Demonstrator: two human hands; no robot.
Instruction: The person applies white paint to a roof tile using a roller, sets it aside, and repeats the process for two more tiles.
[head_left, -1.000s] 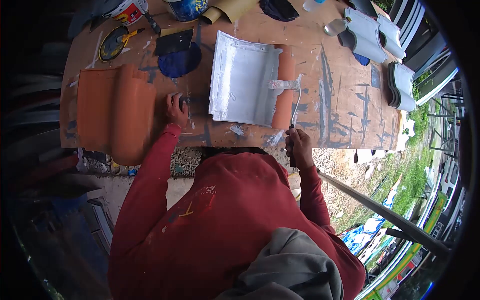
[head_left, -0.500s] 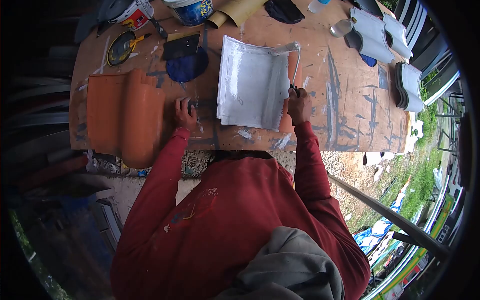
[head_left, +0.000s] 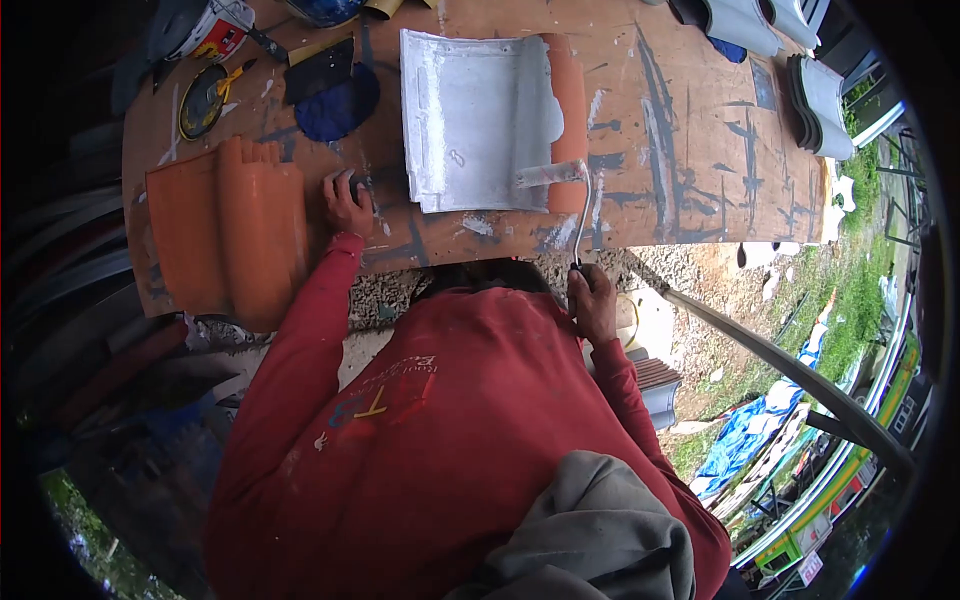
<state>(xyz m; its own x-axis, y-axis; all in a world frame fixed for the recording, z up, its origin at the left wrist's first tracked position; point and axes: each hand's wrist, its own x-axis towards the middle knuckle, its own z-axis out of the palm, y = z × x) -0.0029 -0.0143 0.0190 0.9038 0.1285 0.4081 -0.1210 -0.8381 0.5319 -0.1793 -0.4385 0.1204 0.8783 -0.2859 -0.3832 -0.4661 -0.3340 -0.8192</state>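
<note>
My right hand (head_left: 594, 302) is closed on the handle of a paint roller (head_left: 552, 174), just off the table's near edge. The roller's sleeve lies across the lower right part of a roof tile (head_left: 490, 120). White paint covers most of that tile; a strip along its right side is bare orange. My left hand (head_left: 347, 207) rests on the table left of this tile, fingers curled about a small dark object (head_left: 357, 184) whose kind I cannot make out. An unpainted orange roof tile (head_left: 228, 230) lies left of that hand, overhanging the near edge.
Paint-smeared wooden table (head_left: 690, 130). At the back left are a paint bucket (head_left: 215, 32), a paintbrush (head_left: 262, 40), a lid (head_left: 203, 102) and a blue paint patch (head_left: 338, 105). Stacked grey tiles (head_left: 818, 105) stand at the right. A pole (head_left: 760, 345) slants below the table.
The roller has come down from the painted tile's top to its lower right, my right hand moving back past the table edge. White now covers more of its right side. The view has shifted.
</note>
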